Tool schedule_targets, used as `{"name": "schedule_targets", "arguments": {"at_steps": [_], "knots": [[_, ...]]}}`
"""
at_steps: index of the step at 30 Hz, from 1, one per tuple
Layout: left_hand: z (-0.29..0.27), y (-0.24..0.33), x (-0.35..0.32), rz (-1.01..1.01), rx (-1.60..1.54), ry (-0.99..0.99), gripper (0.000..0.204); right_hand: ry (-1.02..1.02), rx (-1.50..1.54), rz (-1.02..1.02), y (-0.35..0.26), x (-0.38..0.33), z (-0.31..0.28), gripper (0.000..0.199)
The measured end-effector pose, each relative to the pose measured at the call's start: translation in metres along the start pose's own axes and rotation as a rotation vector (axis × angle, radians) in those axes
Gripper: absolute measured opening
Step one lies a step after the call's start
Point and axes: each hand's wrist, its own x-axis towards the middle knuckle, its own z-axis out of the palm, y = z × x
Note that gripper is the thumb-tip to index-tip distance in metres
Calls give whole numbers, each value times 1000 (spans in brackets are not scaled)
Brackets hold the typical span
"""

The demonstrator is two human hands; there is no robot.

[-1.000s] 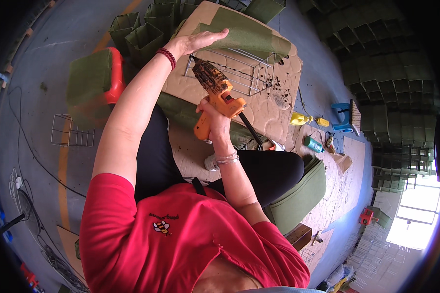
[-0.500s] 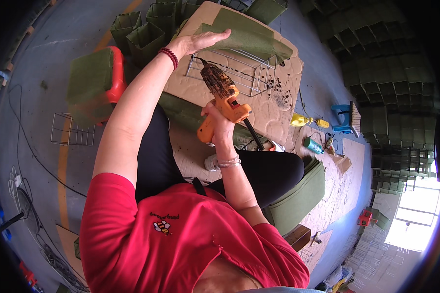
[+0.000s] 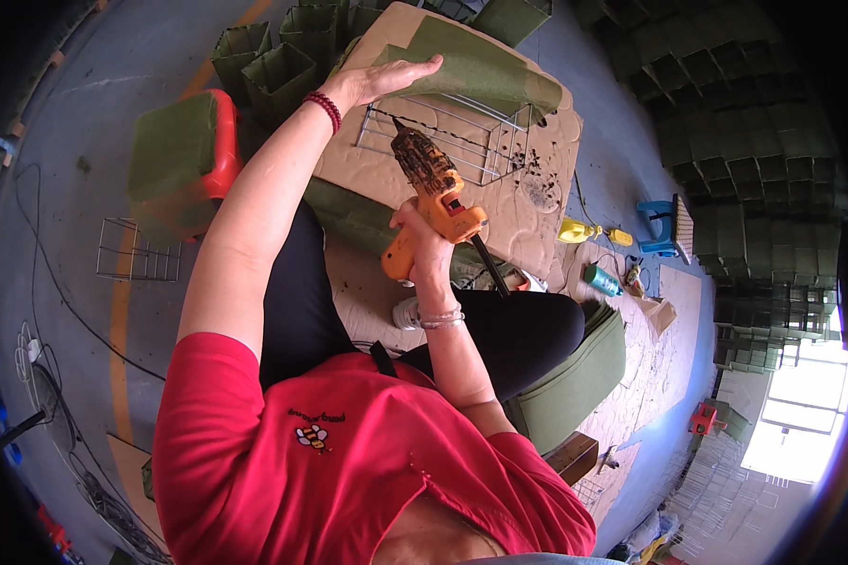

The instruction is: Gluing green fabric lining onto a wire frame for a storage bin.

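My right hand (image 3: 426, 247) is wrapped round the handle of an orange hot glue gun (image 3: 452, 218), whose barrel is caked with dark residue. Its nozzle points up and left, over a wire frame (image 3: 462, 138) lying on the cardboard-topped work surface. Beads of dark glue show along one wire of that frame. My left hand (image 3: 379, 83) is stretched out flat at the near edge of a green fabric sheet (image 3: 485, 71), fingers extended. The sheet lies along the frame's far side and covers part of it.
Green fabric boxes (image 3: 278, 75) stand behind the work surface (image 3: 363, 174). A red stool (image 3: 226, 141) draped with green fabric is at left, near another wire frame (image 3: 139, 250). At right are a yellow bottle (image 3: 578, 231), a blue stool (image 3: 664, 229) and stacked green boxes (image 3: 725, 141).
The glue gun and my right hand have shifted very slightly toward me and to the right. My left hand stays practically in place on the fabric sheet.
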Motion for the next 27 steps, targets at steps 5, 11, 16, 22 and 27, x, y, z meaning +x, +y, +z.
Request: {"name": "schedule_targets", "arguments": {"at_steps": [5, 11, 16, 22, 27], "knots": [[0, -2, 0, -11, 3, -11, 101, 29, -45, 8, -4, 1, 1, 15], [0, 2, -1, -16, 5, -11, 99, 32, -35, 20, -2, 1, -1, 13], [-3, -5, 3, -7, -21, -7, 98, -4, 1, -3, -8, -7, -13, 14], [2, -3, 5, 4, -37, -2, 97, 102, 27, -201, -3, -8, -75, 20], [0, 0, 0, 39, -56, -5, 89, 323, 234, -281, -17, 25, -137, 14]]}}
